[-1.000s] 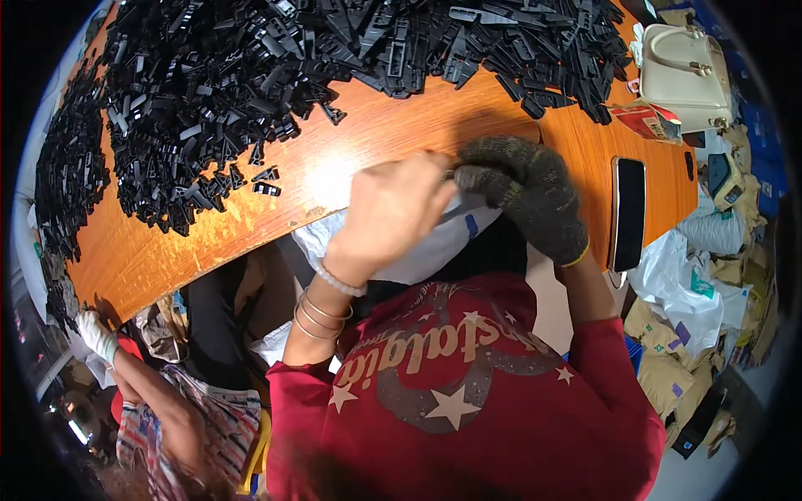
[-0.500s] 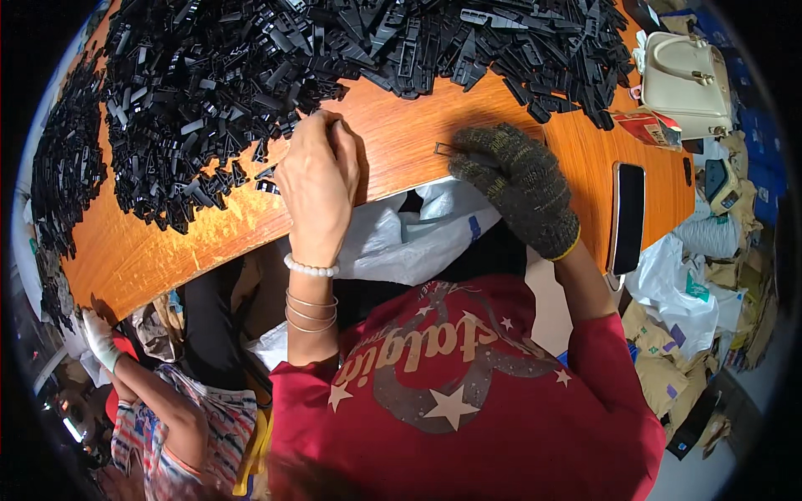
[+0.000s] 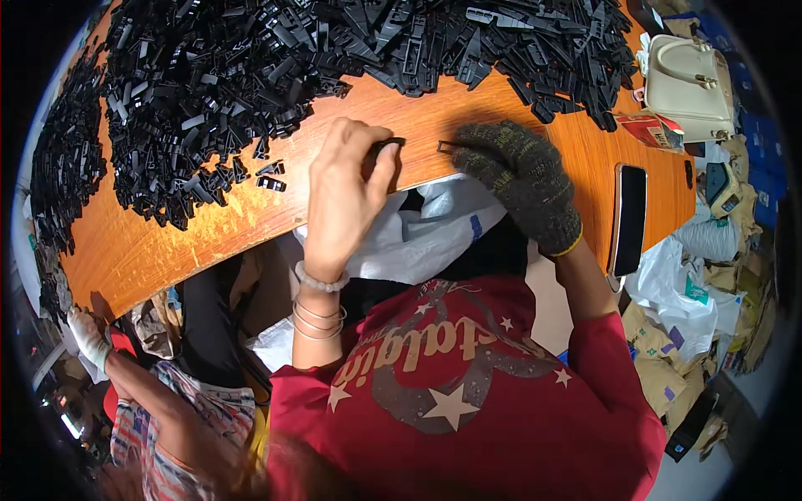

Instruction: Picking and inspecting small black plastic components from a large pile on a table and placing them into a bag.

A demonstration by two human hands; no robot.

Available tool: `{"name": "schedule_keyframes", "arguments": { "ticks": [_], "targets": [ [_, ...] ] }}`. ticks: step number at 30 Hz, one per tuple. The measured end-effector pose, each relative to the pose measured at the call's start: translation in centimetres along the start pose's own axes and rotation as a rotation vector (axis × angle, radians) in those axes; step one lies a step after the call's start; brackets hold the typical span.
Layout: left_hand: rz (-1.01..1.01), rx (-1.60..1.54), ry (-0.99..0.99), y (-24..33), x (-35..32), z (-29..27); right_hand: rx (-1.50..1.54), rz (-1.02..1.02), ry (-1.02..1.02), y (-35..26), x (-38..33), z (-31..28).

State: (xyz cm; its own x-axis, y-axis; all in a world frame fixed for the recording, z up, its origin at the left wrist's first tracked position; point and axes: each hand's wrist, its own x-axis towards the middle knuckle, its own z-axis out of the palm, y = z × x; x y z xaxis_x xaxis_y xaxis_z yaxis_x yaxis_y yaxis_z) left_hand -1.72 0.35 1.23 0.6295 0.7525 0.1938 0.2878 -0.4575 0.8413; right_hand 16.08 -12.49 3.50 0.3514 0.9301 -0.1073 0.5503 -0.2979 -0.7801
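My bare left hand (image 3: 344, 185) is over the table, pinching a small black plastic piece (image 3: 398, 142) between thumb and index finger. To its right, my right hand (image 3: 528, 185) wears a dark knitted glove with a yellow cuff edge. Its closed fingertips grip a long black plastic piece (image 3: 446, 146) whose slotted, frame-like end sticks out to the left. A gap separates the two held pieces. Beyond my left hand lies a pile of small black clip-like pieces (image 3: 209, 108). Larger wedge-shaped black pieces (image 3: 455, 42) are heaped at the far middle.
A few loose pieces (image 3: 271, 183) lie left of my left hand. A phone (image 3: 630, 219) rests at the table's right, near a cream handbag (image 3: 689, 79). White sacking (image 3: 409, 238) hangs below the front edge. At lower left, a co-worker's gloved hand (image 3: 88, 334) touches the table.
My left hand has moved right from beside the small pieces toward my right hand, and a small black piece now shows in its fingers. My right hand has barely moved.
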Motion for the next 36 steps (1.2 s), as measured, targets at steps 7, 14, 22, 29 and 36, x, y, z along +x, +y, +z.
{"name": "schedule_keyframes", "arguments": {
  "ticks": [7, 14, 22, 29, 36],
  "targets": [
    [0.126, 0.022, -0.029, -0.7, 0.5, 0.3, -0.329, -0.548, 0.043, 0.2, 1.6, 0.6],
    [0.12, -0.034, -0.049, -0.8, 0.5, 0.1, -0.53, -0.586, 0.005, -0.1, 3.1, 1.0],
    [0.203, -0.054, -0.137, -2.0, 0.3, -0.2, -0.645, -0.637, -0.126, 0.3, 6.4, 0.2],
    [0.184, 0.0, -0.118, -1.9, -0.2, 0.2, -0.719, -0.617, -0.276, 0.1, 4.9, -3.0],
    [0.205, -0.022, -0.118, -2.0, 0.1, 0.4, -0.788, -0.596, -0.363, -3.0, 7.1, 0.5]
  ]
}}
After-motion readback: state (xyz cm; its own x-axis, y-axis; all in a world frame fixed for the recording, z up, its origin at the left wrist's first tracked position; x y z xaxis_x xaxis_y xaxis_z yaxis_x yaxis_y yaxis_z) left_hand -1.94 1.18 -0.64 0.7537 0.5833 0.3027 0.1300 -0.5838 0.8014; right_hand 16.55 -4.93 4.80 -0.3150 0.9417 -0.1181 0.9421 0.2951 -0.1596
